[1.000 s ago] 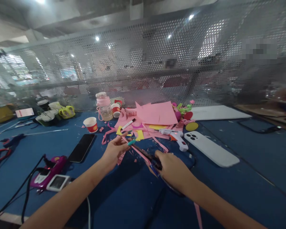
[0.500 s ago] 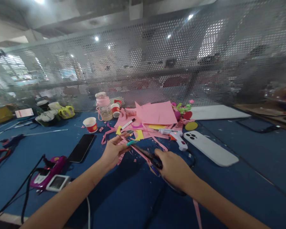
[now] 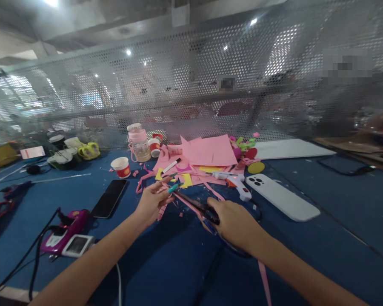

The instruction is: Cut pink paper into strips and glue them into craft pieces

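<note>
**A:** What's in hand?

**B:** Snipping. The left hand (image 3: pixel 153 202) pinches a pink strip (image 3: pixel 187 206) just above the blue surface (image 3: pixel 166 263). The right hand (image 3: pixel 234 223) is clenched around scissors (image 3: pixel 196 206), blades at the strip.

**A:** What does the cut need?

**B:** I'd say a taut strip and steady blades.

**A:** Around them?

**B:** Paper pile (image 3: pixel 210 151) at twelve o'clock, glue gun (image 3: pixel 234 182) at one, perforated screen (image 3: pixel 191 85) behind.

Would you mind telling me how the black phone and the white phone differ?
The black phone lies screen up, dark and glossy; the white phone lies back up, its camera lenses showing. The black phone is to the left of the left hand, the white phone to the right of the right hand. Both lie flat on the blue table.
</note>
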The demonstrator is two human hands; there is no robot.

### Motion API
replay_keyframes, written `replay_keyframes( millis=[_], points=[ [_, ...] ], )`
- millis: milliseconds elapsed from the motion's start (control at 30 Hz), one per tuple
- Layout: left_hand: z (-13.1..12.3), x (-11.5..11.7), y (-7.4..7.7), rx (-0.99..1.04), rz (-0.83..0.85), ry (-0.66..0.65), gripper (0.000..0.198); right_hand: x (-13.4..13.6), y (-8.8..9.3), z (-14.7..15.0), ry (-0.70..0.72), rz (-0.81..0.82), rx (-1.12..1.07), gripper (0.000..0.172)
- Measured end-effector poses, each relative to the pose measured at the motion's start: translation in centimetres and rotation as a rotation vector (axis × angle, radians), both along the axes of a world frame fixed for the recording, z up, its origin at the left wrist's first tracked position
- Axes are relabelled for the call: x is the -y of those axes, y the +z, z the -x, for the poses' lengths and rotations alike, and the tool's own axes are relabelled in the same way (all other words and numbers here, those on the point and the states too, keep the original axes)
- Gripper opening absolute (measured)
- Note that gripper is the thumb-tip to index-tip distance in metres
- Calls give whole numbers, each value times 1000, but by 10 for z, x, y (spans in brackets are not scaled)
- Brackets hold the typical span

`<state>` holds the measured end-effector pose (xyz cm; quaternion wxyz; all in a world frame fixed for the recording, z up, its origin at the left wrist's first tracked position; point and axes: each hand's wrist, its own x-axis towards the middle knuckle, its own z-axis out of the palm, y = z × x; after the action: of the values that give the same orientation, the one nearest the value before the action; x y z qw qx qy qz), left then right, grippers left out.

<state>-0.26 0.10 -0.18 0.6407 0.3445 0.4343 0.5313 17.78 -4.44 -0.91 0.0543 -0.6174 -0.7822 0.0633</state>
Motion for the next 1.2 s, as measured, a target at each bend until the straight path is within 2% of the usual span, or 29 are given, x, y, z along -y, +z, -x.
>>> replay_keyframes(
  millis=[133,300,533,800,967,1067,1200],
  points=[
    [0,-1,-1,-2,-25,-26,31,0,1,0,8,14,-19,23],
    [2,-2,-5,-3,-36,-55,31,0,1,0,36,83,-160,15],
    [4,-3,-8,2,-53,-62,26,-1,-2,-1,62,115,-269,12],
    [4,-3,-7,18,-34,-50,29,-2,-9,-1,59,79,-239,8],
    [3,-4,-7,43,-35,-60,30,-2,-9,2,31,61,-233,13],
    [4,-6,-7,54,-18,-17,33,-4,-9,0,30,52,-274,19],
    [7,-10,-5,102,-20,115,35,-10,-10,-8,-1,11,-305,24]
  ],
)
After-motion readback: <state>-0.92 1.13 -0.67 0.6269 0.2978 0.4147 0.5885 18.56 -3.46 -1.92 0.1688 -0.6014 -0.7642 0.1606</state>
